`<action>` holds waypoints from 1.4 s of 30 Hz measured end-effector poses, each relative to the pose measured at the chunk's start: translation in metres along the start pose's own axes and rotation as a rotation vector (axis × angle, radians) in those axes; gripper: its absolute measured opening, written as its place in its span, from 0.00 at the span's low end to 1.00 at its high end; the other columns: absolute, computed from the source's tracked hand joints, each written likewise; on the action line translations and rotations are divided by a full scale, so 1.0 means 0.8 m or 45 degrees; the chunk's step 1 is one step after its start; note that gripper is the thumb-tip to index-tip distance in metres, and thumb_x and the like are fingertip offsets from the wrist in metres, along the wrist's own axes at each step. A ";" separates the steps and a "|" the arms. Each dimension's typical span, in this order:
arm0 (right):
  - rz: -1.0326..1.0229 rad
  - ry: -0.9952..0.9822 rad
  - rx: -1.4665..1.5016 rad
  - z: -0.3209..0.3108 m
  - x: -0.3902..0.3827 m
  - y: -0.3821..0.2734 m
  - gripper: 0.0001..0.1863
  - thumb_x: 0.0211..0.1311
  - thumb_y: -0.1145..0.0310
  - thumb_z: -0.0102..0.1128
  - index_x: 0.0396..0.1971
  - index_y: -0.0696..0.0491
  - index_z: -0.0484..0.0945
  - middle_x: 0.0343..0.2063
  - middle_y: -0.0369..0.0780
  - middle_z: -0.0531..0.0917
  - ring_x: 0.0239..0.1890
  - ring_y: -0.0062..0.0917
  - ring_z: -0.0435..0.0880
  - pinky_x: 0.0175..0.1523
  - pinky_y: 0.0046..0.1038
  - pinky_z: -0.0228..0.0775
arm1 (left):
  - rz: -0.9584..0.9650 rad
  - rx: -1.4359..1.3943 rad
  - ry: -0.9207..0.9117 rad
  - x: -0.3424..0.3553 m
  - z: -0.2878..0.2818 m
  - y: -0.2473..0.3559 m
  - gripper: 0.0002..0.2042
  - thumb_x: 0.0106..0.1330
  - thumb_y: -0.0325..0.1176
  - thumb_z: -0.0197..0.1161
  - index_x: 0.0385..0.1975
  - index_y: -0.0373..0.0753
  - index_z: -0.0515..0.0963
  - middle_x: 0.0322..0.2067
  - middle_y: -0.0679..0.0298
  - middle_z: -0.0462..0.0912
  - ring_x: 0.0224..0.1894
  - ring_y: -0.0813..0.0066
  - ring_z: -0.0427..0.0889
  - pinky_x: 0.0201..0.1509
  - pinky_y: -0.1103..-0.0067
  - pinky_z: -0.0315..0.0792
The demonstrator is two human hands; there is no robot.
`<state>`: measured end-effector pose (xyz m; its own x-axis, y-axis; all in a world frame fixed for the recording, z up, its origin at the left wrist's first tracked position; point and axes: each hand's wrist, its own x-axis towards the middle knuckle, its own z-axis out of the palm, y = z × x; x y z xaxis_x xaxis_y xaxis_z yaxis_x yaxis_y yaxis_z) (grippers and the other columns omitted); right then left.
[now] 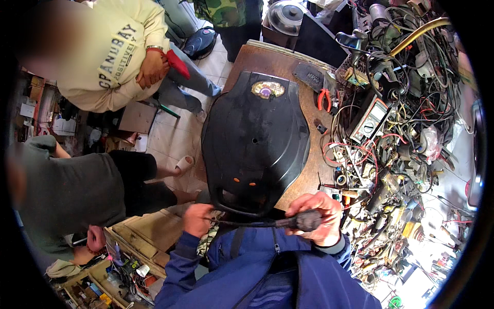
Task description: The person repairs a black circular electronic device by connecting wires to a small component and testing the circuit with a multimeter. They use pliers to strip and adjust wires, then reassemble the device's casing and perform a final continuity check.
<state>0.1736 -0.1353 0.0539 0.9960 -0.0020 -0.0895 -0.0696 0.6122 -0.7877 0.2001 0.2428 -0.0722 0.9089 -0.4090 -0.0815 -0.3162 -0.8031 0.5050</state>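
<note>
A black power plug [307, 220] sits in my right hand [325, 212], whose fingers are closed round it. From the plug a dark cord [242, 224] runs left to my left hand [196, 220], which is closed on it. Both hands are close to my body, at the near edge of the table. Just beyond them lies a large black rounded appliance [256, 139], which looks like an electric griddle. Its loop handle [247, 210] points toward me, and a shiny oval panel [268, 90] marks its far end.
The appliance lies on a brown wooden table [320, 149]. Red-handled pliers [324, 99] are on the table's right side. A multimeter [369, 121] leans amid a heap of cables and parts [401, 170]. On the left are two people, one with crossed hands [153, 69]; another stands beyond the table.
</note>
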 end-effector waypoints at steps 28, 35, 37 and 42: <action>-1.051 2.293 -0.071 -0.161 -0.286 0.074 0.08 0.73 0.69 0.57 0.47 0.56 0.75 0.36 0.40 0.83 0.33 0.25 0.80 0.41 0.27 0.74 | 0.831 0.629 0.440 0.570 0.030 0.187 0.35 0.37 0.39 0.86 0.50 0.42 0.81 0.65 0.51 0.70 0.70 0.47 0.61 0.73 0.58 0.59; -0.981 2.488 0.113 -0.179 -0.363 0.165 0.11 0.69 0.69 0.62 0.45 0.57 0.73 0.40 0.41 0.81 0.38 0.29 0.80 0.48 0.30 0.73 | 0.706 1.114 0.091 0.678 0.082 0.257 0.33 0.41 0.59 0.81 0.42 0.42 0.86 0.52 0.57 0.82 0.58 0.57 0.76 0.60 0.65 0.74; -0.953 2.575 0.112 -0.184 -0.385 0.188 0.10 0.70 0.70 0.62 0.44 0.57 0.73 0.41 0.42 0.81 0.40 0.30 0.80 0.49 0.30 0.73 | 0.754 1.195 0.027 0.686 0.104 0.278 0.32 0.44 0.60 0.79 0.41 0.40 0.84 0.48 0.58 0.82 0.52 0.57 0.80 0.56 0.63 0.76; -0.922 2.489 0.079 -0.185 -0.431 0.210 0.12 0.75 0.67 0.55 0.46 0.61 0.75 0.44 0.45 0.82 0.46 0.31 0.79 0.56 0.32 0.72 | 0.974 1.125 -0.200 0.700 0.156 0.284 0.25 0.46 0.53 0.81 0.34 0.39 0.83 0.37 0.58 0.85 0.37 0.59 0.85 0.44 0.66 0.78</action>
<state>-0.1899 -0.1488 -0.1381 -0.5180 -0.8158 -0.2573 0.2593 0.1369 -0.9561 0.6035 -0.2229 -0.1101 0.3771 -0.9137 -0.1518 -0.8990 -0.3217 -0.2970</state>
